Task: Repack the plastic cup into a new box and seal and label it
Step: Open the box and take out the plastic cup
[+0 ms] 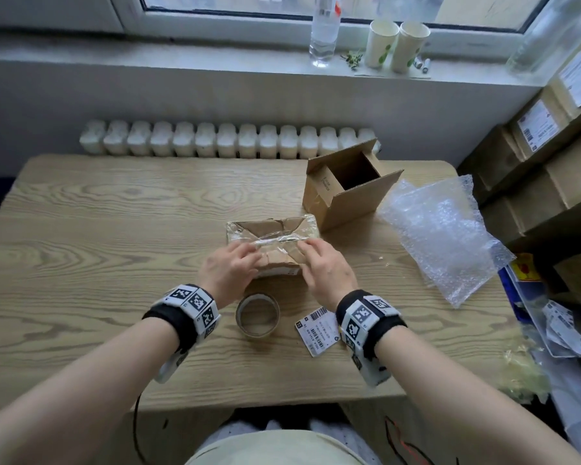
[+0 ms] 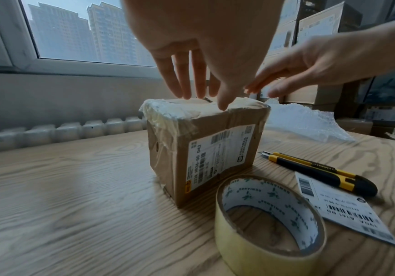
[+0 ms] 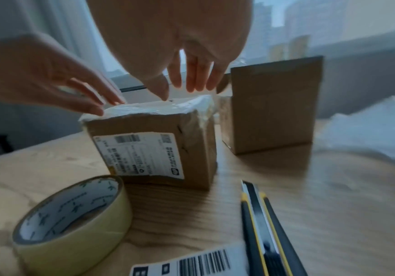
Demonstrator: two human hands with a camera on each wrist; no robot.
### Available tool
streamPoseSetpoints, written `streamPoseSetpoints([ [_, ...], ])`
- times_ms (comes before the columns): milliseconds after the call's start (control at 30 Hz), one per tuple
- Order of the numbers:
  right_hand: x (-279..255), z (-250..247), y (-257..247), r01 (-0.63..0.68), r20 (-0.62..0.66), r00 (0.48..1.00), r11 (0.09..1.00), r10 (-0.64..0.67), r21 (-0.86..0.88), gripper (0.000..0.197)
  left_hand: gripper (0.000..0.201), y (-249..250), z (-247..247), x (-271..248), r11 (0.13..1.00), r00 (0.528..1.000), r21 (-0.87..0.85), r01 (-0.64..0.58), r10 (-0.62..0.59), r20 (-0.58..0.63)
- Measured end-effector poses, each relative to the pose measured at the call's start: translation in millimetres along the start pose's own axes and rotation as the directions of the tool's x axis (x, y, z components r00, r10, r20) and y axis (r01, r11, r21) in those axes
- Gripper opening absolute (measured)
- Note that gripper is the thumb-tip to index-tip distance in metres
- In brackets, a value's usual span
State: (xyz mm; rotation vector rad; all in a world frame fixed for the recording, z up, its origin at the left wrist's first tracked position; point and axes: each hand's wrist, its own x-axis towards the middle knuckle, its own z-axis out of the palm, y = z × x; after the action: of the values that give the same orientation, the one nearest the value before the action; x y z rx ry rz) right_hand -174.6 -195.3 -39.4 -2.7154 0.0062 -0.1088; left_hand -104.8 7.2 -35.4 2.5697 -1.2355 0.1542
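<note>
**Both hands on the taped box**

The left hand [image 1: 229, 267] and right hand [image 1: 322, 267] rest straight, relaxed fingers on the taped old box [image 1: 271, 237], gripping nothing. The open new box [image 1: 346, 186] stands beyond the right fingertips; tape roll [image 1: 257, 315] and loose label [image 1: 317, 331] lie behind the wrists. The cup isn't visible.

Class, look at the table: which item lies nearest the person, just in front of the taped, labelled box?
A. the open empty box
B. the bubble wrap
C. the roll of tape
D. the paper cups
C: the roll of tape sits between the wrists, on the near side of the taped box; the open box stands beyond it.
</note>
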Motion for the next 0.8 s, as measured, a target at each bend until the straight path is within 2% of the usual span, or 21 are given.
streamPoseSetpoints([
  [67,8.5,9.3,-9.4,0.094,0.052,0.994,0.994,-0.092,-0.049,0.044,0.034,-3.2,4.1,-2.1,1.0,1.0,0.002,-0.007,0.007,0.014],
  [133,14.6,18.4,-13.0,0.12,0.101,0.989,0.989,-0.112,-0.082,0.042,0.029,-5.9,9.7,-2.6,1.0,1.0,0.007,-0.016,0.016,0.018],
  [300,19.0,26.9,-7.1,0.135,0.117,0.985,0.988,-0.125,-0.08,0.038,0.043,-10.6,18.3,-2.8,1.0,0.999,0.007,-0.004,0.004,0.049],
  [567,18.9,28.5,-4.8,0.149,0.129,0.982,0.984,-0.136,-0.095,0.041,0.043,-7.6,21.3,-0.4,1.0,0.994,0.023,0.018,-0.021,0.108],
  [733,19.9,22.1,-7.3,0.137,0.218,0.969,0.985,-0.112,-0.103,0.048,0.039,-3.2,19.8,2.5,0.997,0.987,0.044,0.056,-0.062,0.149],
  [800,22.7,17.2,-6.7,0.133,0.247,0.962,0.99,-0.117,-0.051,0.047,0.041,-1.2,18.9,3.0,0.996,0.981,0.053,0.075,-0.083,0.175],
])
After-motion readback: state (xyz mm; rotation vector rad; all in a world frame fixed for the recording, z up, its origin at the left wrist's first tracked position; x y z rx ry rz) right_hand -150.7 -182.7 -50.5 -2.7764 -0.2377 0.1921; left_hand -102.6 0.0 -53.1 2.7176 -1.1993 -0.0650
